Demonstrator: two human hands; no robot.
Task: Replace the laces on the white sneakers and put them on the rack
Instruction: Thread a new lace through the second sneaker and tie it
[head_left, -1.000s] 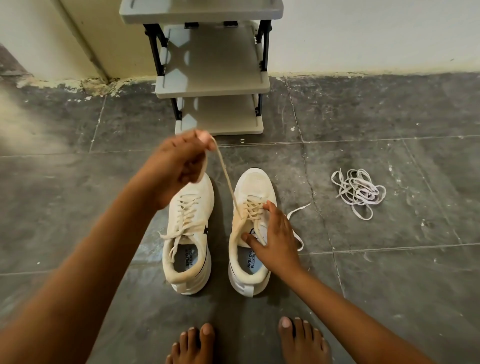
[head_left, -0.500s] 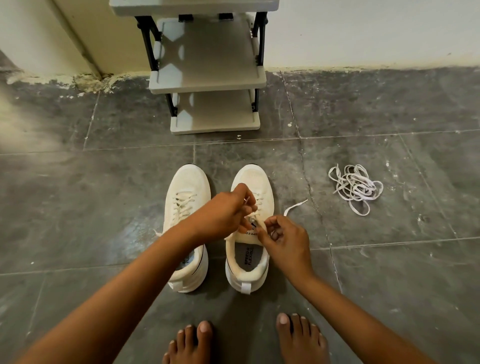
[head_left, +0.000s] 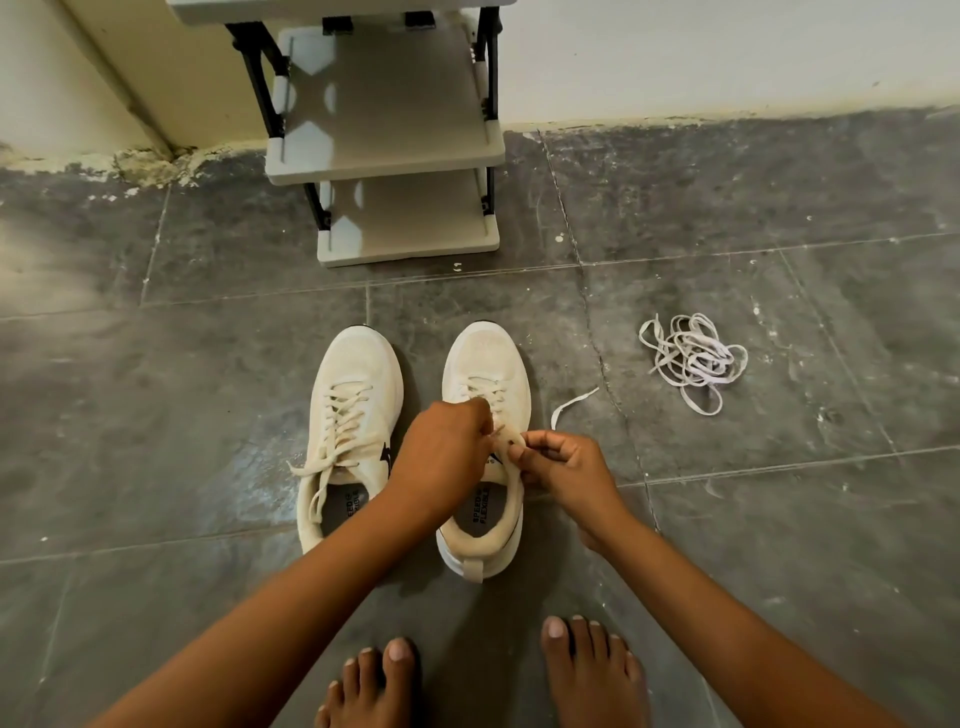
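Two white sneakers stand side by side on the grey tiled floor, toes pointing away from me. The left sneaker is laced, its ends loose. My left hand and my right hand meet over the tongue of the right sneaker; both pinch its cream lace near the top eyelets. One free end of that lace trails onto the floor to the right. A tangled pile of white laces lies further right. The shoe rack stands against the wall straight ahead.
My two bare feet stand just behind the sneakers. The rack's grey shelves carry nothing. A wall corner with crumbling plaster is at the back left.
My left hand has come down from holding the lace stretched high above the shoe to the tongue, beside my right hand. The lace is no longer taut.
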